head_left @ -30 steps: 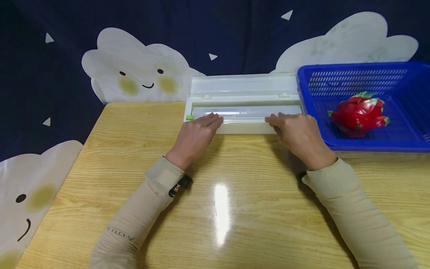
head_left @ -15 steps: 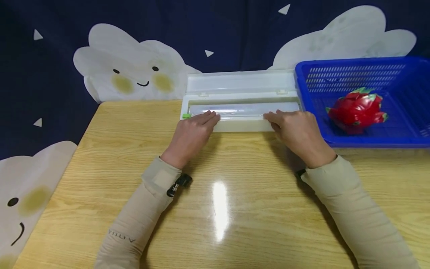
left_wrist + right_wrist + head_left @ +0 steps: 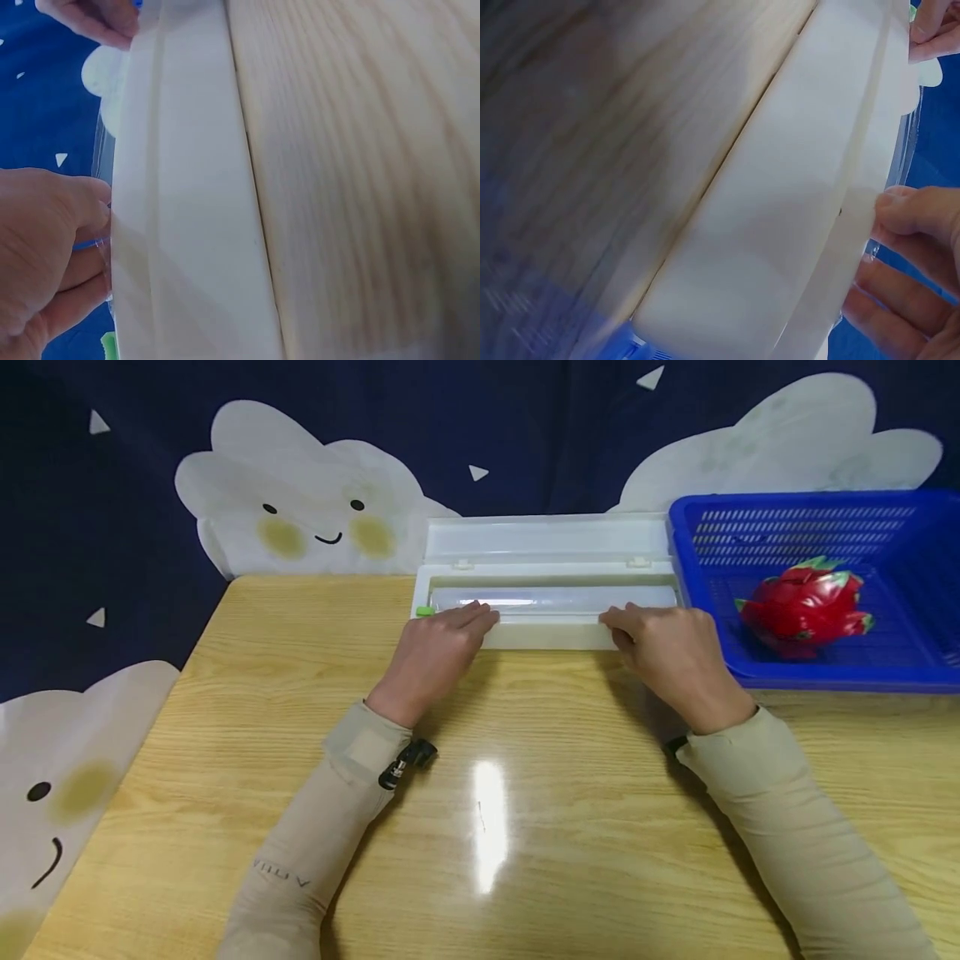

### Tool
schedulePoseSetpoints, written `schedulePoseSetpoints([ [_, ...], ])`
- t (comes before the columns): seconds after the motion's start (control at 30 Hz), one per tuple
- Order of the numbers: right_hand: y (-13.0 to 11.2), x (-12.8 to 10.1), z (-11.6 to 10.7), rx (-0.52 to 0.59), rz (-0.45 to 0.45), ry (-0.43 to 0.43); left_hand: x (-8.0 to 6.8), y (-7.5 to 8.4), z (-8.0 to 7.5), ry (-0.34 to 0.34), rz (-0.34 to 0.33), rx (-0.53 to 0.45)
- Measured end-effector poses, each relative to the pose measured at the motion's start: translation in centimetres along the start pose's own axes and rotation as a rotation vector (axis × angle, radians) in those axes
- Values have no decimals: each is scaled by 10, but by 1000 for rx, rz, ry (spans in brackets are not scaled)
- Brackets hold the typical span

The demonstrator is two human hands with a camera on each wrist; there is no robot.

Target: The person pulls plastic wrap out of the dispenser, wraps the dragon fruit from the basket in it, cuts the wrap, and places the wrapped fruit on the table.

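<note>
At the bench's [image 3: 570,793] far edge a white box [image 3: 547,637] is set, lid [image 3: 547,538] opened rearward, long axis parallel to that edge. A green tab [image 3: 425,611] is seen at its left end. Clear film [image 3: 103,157] is pinched in the left hand's [image 3: 435,656] grip at the front rim. A film roll [image 3: 555,599] is laid lengthwise inside. Film is likewise pinched by the right hand [image 3: 671,652]. Beside the right end, a red dragon fruit [image 3: 806,610] is held in a blue basket [image 3: 847,679].

Between the left hand [image 3: 435,656] and the right hand [image 3: 672,656] runs film [image 3: 906,146], along the near side of the box [image 3: 547,637]. Beyond the fingertips, the roll [image 3: 555,600] lies in the box; farther back come the lid [image 3: 547,538], then the curtain [image 3: 540,435]. Right of the right hand, the basket [image 3: 840,679] holds the dragon fruit [image 3: 804,610]. Beneath both grips spreads the table [image 3: 577,743].
</note>
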State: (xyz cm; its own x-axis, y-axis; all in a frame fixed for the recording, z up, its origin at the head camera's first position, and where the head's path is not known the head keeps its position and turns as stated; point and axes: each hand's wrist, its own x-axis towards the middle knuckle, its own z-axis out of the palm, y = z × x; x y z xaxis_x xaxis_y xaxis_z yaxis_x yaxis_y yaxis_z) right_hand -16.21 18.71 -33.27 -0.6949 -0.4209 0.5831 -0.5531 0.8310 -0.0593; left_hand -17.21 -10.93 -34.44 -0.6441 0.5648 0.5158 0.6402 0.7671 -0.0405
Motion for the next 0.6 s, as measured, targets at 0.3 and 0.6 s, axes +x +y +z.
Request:
schedulePoseSetpoints([
  [0.3,-1,-2,0,-4,-33,18,-1,3,-3,6,1,8],
  [0.6,0,-4,-2,-4,-48,19,-2,5,-7,-5,7,29],
])
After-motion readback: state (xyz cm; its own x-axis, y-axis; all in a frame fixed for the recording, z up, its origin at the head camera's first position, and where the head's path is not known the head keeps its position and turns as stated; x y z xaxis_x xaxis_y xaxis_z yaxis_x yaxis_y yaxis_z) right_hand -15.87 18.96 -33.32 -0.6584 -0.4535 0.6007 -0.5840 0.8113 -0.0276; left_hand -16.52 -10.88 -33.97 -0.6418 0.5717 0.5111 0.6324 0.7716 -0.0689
